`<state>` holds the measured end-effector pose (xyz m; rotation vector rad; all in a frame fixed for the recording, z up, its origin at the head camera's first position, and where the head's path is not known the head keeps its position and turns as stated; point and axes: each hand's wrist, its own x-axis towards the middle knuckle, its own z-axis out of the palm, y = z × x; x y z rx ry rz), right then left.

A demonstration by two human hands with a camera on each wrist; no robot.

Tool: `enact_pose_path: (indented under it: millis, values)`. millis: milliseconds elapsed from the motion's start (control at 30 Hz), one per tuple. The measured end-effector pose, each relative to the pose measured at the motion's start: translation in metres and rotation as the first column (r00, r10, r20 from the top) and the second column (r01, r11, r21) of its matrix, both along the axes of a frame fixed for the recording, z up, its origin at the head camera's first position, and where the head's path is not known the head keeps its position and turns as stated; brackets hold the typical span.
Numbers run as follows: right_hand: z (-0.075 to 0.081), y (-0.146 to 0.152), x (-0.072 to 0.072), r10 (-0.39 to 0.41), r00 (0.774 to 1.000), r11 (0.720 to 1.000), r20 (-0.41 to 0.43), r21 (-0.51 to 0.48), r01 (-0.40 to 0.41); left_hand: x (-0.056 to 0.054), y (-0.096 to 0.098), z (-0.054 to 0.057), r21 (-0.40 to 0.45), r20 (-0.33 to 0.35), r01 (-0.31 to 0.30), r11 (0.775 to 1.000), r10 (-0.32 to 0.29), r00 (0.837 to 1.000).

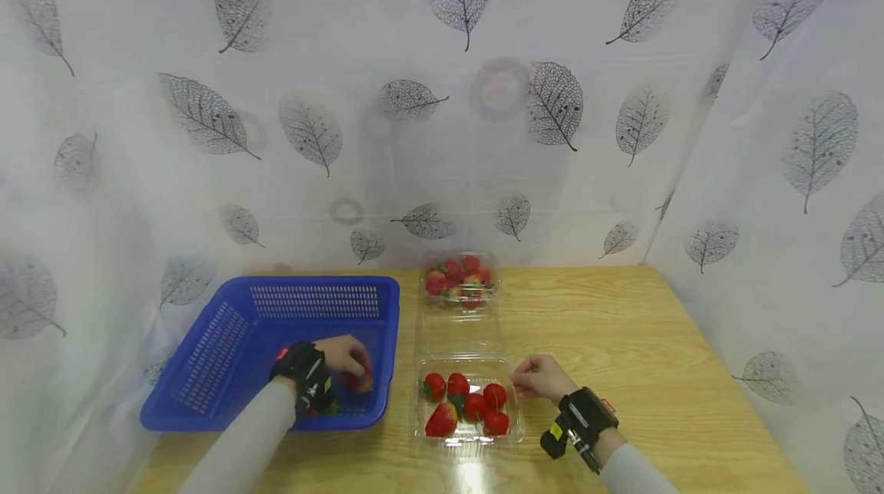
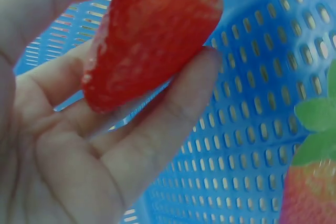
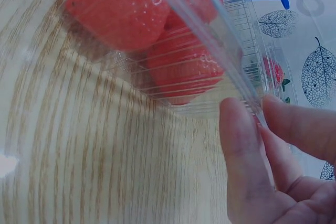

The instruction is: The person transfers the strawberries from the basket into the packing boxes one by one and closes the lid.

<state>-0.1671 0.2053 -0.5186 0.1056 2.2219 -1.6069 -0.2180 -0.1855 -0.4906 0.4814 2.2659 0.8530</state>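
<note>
My left hand [image 1: 343,354] is inside the blue plastic basket [image 1: 392,325], with a strawberry [image 2: 152,35] gripped between thumb and fingers. Another strawberry [image 2: 310,192] with green leaves lies in the basket, mostly under my left wrist in the head view. On the table, a clear plastic clamshell box [image 1: 470,360] holds several strawberries [image 1: 442,420] in its near tray. My right hand [image 1: 543,377] pinches the box's right rim between thumb and fingers, as the right wrist view shows.
Behind the near box stands a second clear box [image 1: 496,279] filled with several strawberries, close to the curtain. A leaf-patterned white curtain [image 1: 387,172] hangs along the back and sides. Wooden tabletop [image 1: 621,333] extends to the right.
</note>
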Motion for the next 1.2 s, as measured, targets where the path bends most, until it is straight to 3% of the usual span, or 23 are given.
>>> enact_pose_path:
  millis: [200, 433, 733, 1000, 1200]
  values:
    - [0.0, 0.0, 0.0, 0.005, 1.0, 1.0, 0.001, -0.01, -0.005, -0.003, -0.001, -0.009, 0.092, 0.027, -0.036, 0.995, 0.034, 0.999]
    - [0.0, -0.001, -0.001, -0.019, 1.0, 1.0, 0.013, 0.018, 0.019, -0.007, -0.002, -0.011, 0.048, -0.057, -0.012, 0.999, 0.014, 0.998]
    - [-0.002, 0.0, -0.002, -0.016, 1.0, 1.0, 0.016, 0.015, 0.015, -0.003, 0.0, -0.009, 0.08, -0.036, -0.052, 0.995, 0.055, 0.998]
    - [0.0, -0.001, 0.0, -0.019, 1.0, 1.0, 0.017, 0.026, 0.018, 0.003, -0.002, -0.013, 0.046, -0.053, -0.147, 0.988, 0.149, 0.987]
    - [0.001, -0.001, 0.0, -0.022, 1.0, 0.999, 0.014, 0.024, 0.022, 0.001, -0.006, -0.014, 0.115, -0.028, -0.175, 0.978, 0.179, 0.983]
